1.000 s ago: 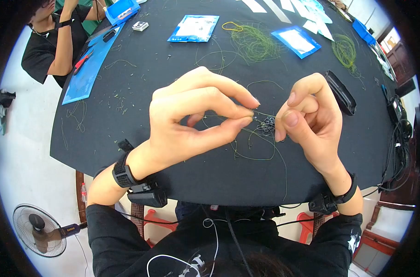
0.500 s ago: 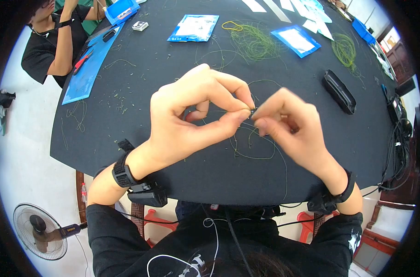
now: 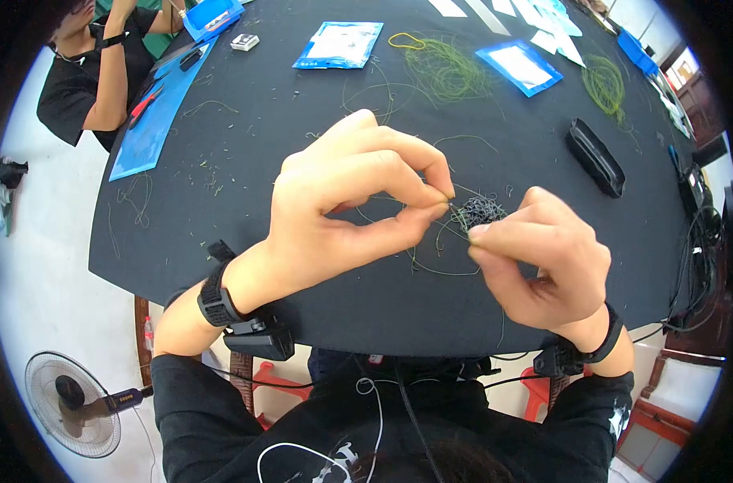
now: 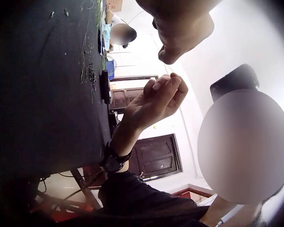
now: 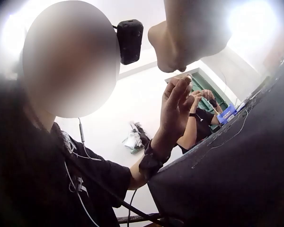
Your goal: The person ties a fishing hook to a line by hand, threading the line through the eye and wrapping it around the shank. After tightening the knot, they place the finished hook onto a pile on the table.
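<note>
My left hand (image 3: pixel 350 189) pinches a tiny dark fish hook between thumb and index finger, mostly hidden by the fingertips. Thin green fishing line (image 3: pixel 460 233) runs from there toward my right hand (image 3: pixel 551 262), whose thumb and index finger pinch it. Both hands are over the table, fingertips a short way apart. Behind the line, a tangled heap of small dark hooks (image 3: pixel 481 211) lies between the hands. In the left wrist view the right hand (image 4: pixel 154 101) shows curled fingers; the right wrist view shows the left hand (image 5: pixel 173 101) pinching.
Beyond the hands lie coils of green line (image 3: pixel 451 72), a blue-white packet (image 3: pixel 340 45), another packet (image 3: pixel 521 68) and a black tray (image 3: pixel 596 158). Line scraps dot the black table (image 3: pixel 366 314). Another person (image 3: pixel 76 92) sits at the far left by a blue mat (image 3: pixel 153 129).
My right hand first moved in to the left fingertips, then drew back right and toward me, pinching the line. The left hand keeps its pinch, shifted slightly right.
</note>
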{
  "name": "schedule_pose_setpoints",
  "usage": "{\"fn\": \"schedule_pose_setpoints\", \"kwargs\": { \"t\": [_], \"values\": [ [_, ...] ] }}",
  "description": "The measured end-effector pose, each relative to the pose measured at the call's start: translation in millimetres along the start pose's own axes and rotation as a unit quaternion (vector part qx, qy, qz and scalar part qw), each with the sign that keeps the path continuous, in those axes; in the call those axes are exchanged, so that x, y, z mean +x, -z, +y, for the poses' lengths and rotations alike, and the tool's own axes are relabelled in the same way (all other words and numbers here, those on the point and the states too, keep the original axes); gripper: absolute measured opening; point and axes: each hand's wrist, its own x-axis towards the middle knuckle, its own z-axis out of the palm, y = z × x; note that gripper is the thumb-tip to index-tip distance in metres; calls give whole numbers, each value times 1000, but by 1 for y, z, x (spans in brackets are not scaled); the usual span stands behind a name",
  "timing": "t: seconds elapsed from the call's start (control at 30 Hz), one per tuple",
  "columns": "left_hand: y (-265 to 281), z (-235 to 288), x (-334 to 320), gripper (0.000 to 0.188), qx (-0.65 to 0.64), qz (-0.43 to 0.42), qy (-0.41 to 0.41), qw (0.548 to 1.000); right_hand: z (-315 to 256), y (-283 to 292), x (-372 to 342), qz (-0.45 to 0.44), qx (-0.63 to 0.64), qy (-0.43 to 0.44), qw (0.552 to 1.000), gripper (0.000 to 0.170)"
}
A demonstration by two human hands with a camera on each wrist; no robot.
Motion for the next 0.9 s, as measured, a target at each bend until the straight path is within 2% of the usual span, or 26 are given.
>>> {"fn": "schedule_pose_setpoints", "kwargs": {
  "t": [0.23, 0.3, 0.33, 0.4, 0.53, 0.83, 0.9],
  "values": [
    [-1, 0, 0, 18, -4, 5, -27, 1000, 6, 7, -1, -3, -20, 35, 999, 17],
    [2, 3, 0, 19, -6, 4, -1, 1000, 3, 3, 0, 13, 11, -75, 997, 20],
    [1, 2, 0, 19, -6, 4, -1, 1000, 2, 4, 0, 13, 10, -75, 997, 20],
    [1, 0, 0, 20, -9, 3, -29, 1000, 1, 6, 0, -35, 98, -182, 978, 17],
    [0, 2, 2, 20, 6, -6, -46, 999, -2, 1, -3, -56, 106, -236, 964, 13],
    [-1, 3, 2, 20, 11, -10, -48, 999, 0, 1, -1, -28, 67, -195, 978, 4],
    [-1, 3, 1, 20, 12, -5, -52, 999, 4, -2, -6, -24, 92, -216, 972, 5]
  ]
}}
